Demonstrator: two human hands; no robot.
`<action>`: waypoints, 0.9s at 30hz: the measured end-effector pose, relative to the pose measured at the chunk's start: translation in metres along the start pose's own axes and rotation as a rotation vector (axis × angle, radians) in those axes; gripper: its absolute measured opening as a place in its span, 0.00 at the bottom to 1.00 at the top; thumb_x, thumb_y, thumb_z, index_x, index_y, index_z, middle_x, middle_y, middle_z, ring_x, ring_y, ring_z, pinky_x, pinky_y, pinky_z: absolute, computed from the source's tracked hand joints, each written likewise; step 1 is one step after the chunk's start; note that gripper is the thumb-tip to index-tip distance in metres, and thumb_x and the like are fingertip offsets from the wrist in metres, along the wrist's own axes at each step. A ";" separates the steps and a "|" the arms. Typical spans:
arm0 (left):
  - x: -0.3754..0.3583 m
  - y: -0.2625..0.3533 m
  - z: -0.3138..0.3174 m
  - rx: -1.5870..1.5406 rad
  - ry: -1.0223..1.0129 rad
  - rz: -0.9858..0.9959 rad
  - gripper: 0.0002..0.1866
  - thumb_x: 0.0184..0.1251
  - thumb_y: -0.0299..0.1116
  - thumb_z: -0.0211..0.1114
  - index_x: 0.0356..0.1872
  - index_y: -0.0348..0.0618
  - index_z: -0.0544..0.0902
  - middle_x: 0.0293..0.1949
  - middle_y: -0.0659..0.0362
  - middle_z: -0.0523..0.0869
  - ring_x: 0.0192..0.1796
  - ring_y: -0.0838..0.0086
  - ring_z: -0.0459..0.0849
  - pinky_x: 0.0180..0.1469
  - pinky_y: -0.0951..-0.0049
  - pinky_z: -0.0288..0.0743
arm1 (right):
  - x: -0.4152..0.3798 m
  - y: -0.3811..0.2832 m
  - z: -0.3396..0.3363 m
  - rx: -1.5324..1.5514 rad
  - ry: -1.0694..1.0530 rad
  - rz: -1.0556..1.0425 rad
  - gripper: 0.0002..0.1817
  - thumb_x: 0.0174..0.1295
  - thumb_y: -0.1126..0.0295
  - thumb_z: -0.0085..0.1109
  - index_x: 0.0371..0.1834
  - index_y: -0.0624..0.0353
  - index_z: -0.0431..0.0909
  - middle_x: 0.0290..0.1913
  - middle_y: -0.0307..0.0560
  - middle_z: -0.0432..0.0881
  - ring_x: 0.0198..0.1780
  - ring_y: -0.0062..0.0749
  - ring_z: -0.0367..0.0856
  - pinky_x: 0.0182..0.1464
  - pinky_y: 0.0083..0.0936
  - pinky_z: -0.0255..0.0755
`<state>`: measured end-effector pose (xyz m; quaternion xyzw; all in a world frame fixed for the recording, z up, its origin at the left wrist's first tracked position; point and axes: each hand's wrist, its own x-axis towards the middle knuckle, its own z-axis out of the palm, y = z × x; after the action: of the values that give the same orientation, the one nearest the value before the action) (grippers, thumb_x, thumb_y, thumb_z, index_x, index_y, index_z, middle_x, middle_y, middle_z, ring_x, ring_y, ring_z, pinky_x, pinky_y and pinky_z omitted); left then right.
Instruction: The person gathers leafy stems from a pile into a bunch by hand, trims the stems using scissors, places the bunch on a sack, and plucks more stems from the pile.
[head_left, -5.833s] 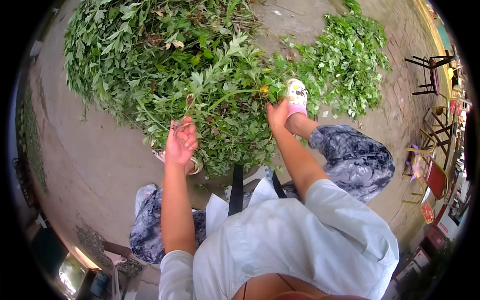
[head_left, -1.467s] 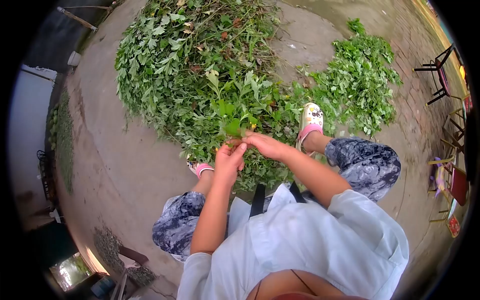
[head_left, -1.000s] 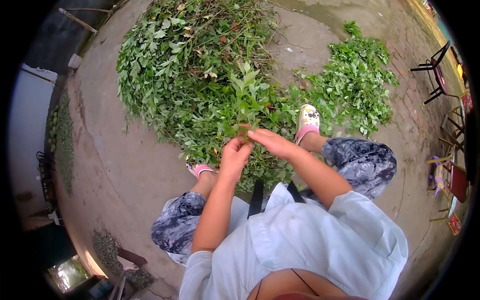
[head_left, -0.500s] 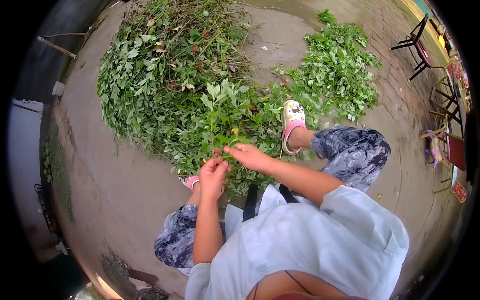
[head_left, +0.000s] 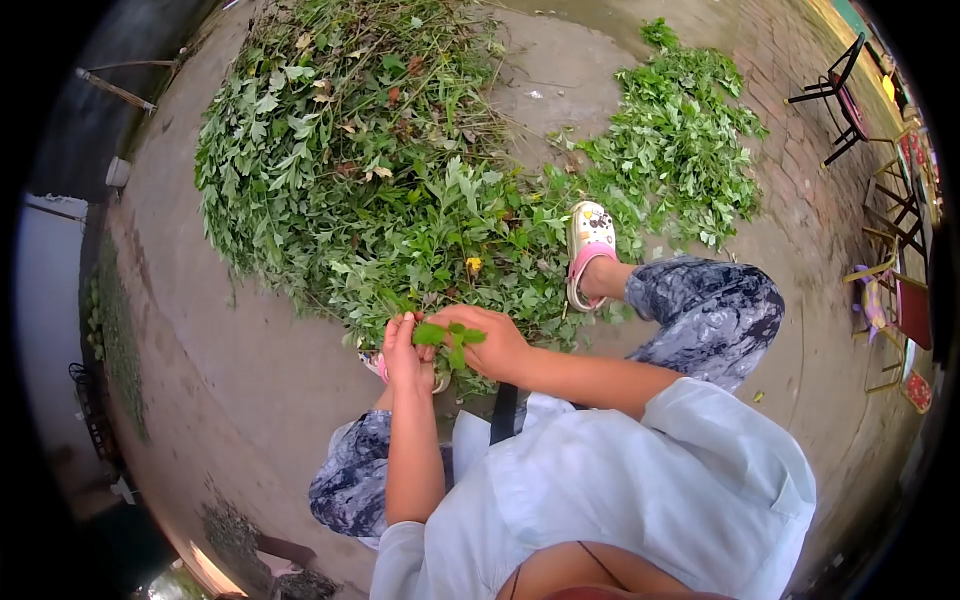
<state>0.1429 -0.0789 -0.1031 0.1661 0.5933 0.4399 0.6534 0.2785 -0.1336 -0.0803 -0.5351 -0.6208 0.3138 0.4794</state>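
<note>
My left hand (head_left: 402,352) is closed, its fingertips pinched together at the near edge of a large heap of cut leafy plants (head_left: 300,160). Beside it, my right hand (head_left: 492,342) is closed around a small green leafy sprig (head_left: 455,338), whose leaves lie across its fingers. The two hands nearly touch, and the stem between them is mostly hidden. A yellow leaf or flower (head_left: 473,264) shows in the heap just beyond my hands.
A flatter pile of green leaves (head_left: 685,140) lies right of the heap. My clog (head_left: 592,245) stands between the piles. Chairs (head_left: 842,100) line the right side over brick paving. A white pot (head_left: 117,173) sits at the left wall on the concrete ground (head_left: 230,400).
The upright stem of pale-topped leaves no longer stands above my hands. Both hands have come closer to my body, the left turning its fingers upward, and leaves now hang over my right fingers.
</note>
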 end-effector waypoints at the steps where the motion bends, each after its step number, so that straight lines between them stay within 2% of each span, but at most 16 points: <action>1: -0.008 0.004 0.001 0.010 -0.086 -0.014 0.02 0.60 0.31 0.55 0.32 0.48 0.73 0.21 0.68 0.72 0.15 0.87 0.62 0.15 0.85 0.54 | 0.003 0.001 0.002 -0.116 -0.066 0.243 0.13 0.54 0.69 0.52 0.43 0.59 0.73 0.41 0.49 0.76 0.37 0.41 0.77 0.40 0.30 0.70; 4: -0.017 -0.003 0.010 0.067 -0.198 -0.061 0.03 0.60 0.33 0.56 0.31 0.48 0.72 0.21 0.70 0.72 0.15 0.87 0.61 0.16 0.84 0.53 | 0.006 0.031 0.013 0.217 -0.175 0.255 0.12 0.56 0.66 0.51 0.38 0.61 0.75 0.37 0.52 0.75 0.35 0.43 0.76 0.35 0.29 0.70; 6: -0.024 -0.013 0.020 0.033 -0.175 -0.126 0.04 0.61 0.35 0.55 0.32 0.48 0.72 0.20 0.71 0.70 0.15 0.88 0.60 0.16 0.83 0.52 | 0.005 0.035 0.009 0.095 -0.152 0.202 0.10 0.57 0.67 0.51 0.35 0.63 0.75 0.32 0.49 0.75 0.31 0.36 0.77 0.30 0.26 0.69; 7: -0.020 -0.015 0.016 0.049 -0.186 -0.154 0.09 0.63 0.37 0.53 0.41 0.48 0.73 0.26 0.69 0.74 0.16 0.87 0.58 0.18 0.84 0.54 | 0.010 0.035 -0.001 0.278 -0.247 0.305 0.10 0.58 0.67 0.51 0.34 0.63 0.75 0.31 0.47 0.74 0.29 0.32 0.76 0.29 0.24 0.69; 9: -0.017 -0.013 0.021 0.049 -0.183 -0.079 0.10 0.64 0.36 0.52 0.43 0.45 0.74 0.22 0.70 0.71 0.15 0.88 0.57 0.16 0.84 0.52 | 0.021 0.053 -0.023 0.535 -0.281 0.370 0.08 0.59 0.69 0.52 0.35 0.63 0.73 0.32 0.41 0.73 0.26 0.20 0.74 0.28 0.17 0.68; 10: -0.017 -0.012 0.023 0.047 -0.174 -0.003 0.12 0.64 0.36 0.52 0.45 0.43 0.74 0.18 0.70 0.69 0.14 0.88 0.56 0.15 0.84 0.50 | 0.027 0.077 -0.037 0.569 -0.071 0.349 0.10 0.61 0.67 0.50 0.40 0.62 0.73 0.33 0.39 0.74 0.26 0.20 0.74 0.28 0.18 0.70; 13: 0.006 -0.020 0.006 0.155 -0.172 0.036 0.13 0.65 0.34 0.52 0.47 0.42 0.75 0.13 0.72 0.64 0.12 0.89 0.52 0.13 0.85 0.47 | 0.066 0.108 -0.102 0.970 1.099 0.482 0.27 0.62 0.58 0.46 0.60 0.59 0.54 0.49 0.47 0.64 0.32 0.24 0.71 0.36 0.23 0.69; 14: 0.012 -0.023 0.002 0.217 -0.165 0.048 0.13 0.64 0.34 0.53 0.47 0.42 0.75 0.12 0.72 0.62 0.11 0.89 0.51 0.13 0.85 0.46 | 0.069 0.128 -0.112 0.864 1.196 0.613 0.29 0.61 0.56 0.46 0.61 0.60 0.55 0.45 0.48 0.66 0.32 0.27 0.70 0.37 0.26 0.68; 16: 0.021 -0.030 -0.005 0.288 -0.155 0.046 0.13 0.63 0.34 0.55 0.46 0.40 0.74 0.15 0.71 0.66 0.12 0.89 0.54 0.13 0.85 0.48 | 0.069 0.166 -0.102 0.398 0.791 0.685 0.30 0.60 0.56 0.47 0.61 0.59 0.54 0.47 0.50 0.68 0.38 0.31 0.71 0.40 0.28 0.68; 18: 0.033 -0.043 -0.014 0.357 -0.138 0.042 0.13 0.62 0.33 0.56 0.45 0.39 0.74 0.19 0.69 0.70 0.12 0.89 0.56 0.13 0.85 0.50 | 0.068 0.216 -0.082 -0.049 0.093 0.610 0.32 0.57 0.56 0.50 0.63 0.57 0.54 0.54 0.52 0.67 0.50 0.37 0.70 0.49 0.33 0.66; 19: 0.041 -0.052 -0.020 0.444 -0.167 0.135 0.13 0.62 0.34 0.56 0.45 0.39 0.74 0.16 0.70 0.66 0.12 0.89 0.56 0.13 0.85 0.49 | 0.066 0.234 -0.058 -0.191 0.044 0.582 0.32 0.56 0.56 0.51 0.63 0.56 0.55 0.56 0.52 0.66 0.54 0.40 0.67 0.53 0.34 0.63; 22: 0.036 -0.053 -0.021 0.491 -0.135 0.118 0.14 0.61 0.35 0.56 0.43 0.35 0.77 0.44 0.58 0.73 0.47 0.75 0.70 0.50 0.78 0.61 | 0.065 0.222 -0.009 -0.607 -0.101 0.606 0.33 0.53 0.55 0.54 0.62 0.55 0.59 0.56 0.55 0.67 0.62 0.46 0.59 0.62 0.33 0.54; 23: 0.045 -0.061 -0.028 0.496 -0.125 0.178 0.13 0.62 0.37 0.55 0.41 0.38 0.77 0.29 0.65 0.66 0.30 0.82 0.62 0.32 0.82 0.54 | 0.069 0.213 -0.007 -0.652 -0.202 0.687 0.26 0.55 0.58 0.52 0.56 0.59 0.67 0.51 0.55 0.71 0.56 0.47 0.66 0.56 0.32 0.61; 25: 0.048 -0.063 -0.030 0.480 -0.081 0.217 0.14 0.65 0.41 0.51 0.37 0.40 0.77 0.13 0.72 0.58 0.14 0.89 0.54 0.15 0.85 0.47 | 0.079 0.201 -0.006 -0.450 -0.196 0.782 0.23 0.56 0.59 0.50 0.52 0.61 0.69 0.49 0.55 0.72 0.51 0.47 0.69 0.52 0.33 0.63; 26: 0.054 -0.064 -0.034 0.483 -0.077 0.224 0.14 0.65 0.41 0.51 0.37 0.40 0.77 0.13 0.72 0.58 0.14 0.89 0.54 0.15 0.85 0.47 | 0.084 0.198 -0.004 -0.256 -0.181 0.880 0.20 0.57 0.61 0.49 0.48 0.63 0.72 0.46 0.55 0.73 0.46 0.47 0.73 0.47 0.34 0.66; 27: 0.062 -0.069 -0.041 0.575 -0.099 0.288 0.14 0.66 0.41 0.50 0.37 0.40 0.76 0.13 0.72 0.58 0.14 0.89 0.54 0.15 0.84 0.47 | 0.081 0.192 0.003 -0.171 -0.004 0.691 0.16 0.59 0.64 0.47 0.42 0.66 0.74 0.40 0.50 0.74 0.36 0.42 0.75 0.39 0.33 0.67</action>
<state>0.1257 -0.0820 -0.2035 0.4472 0.6311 0.3337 0.5388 0.3483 -0.0113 -0.2335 -0.7511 -0.4279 0.4054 0.2972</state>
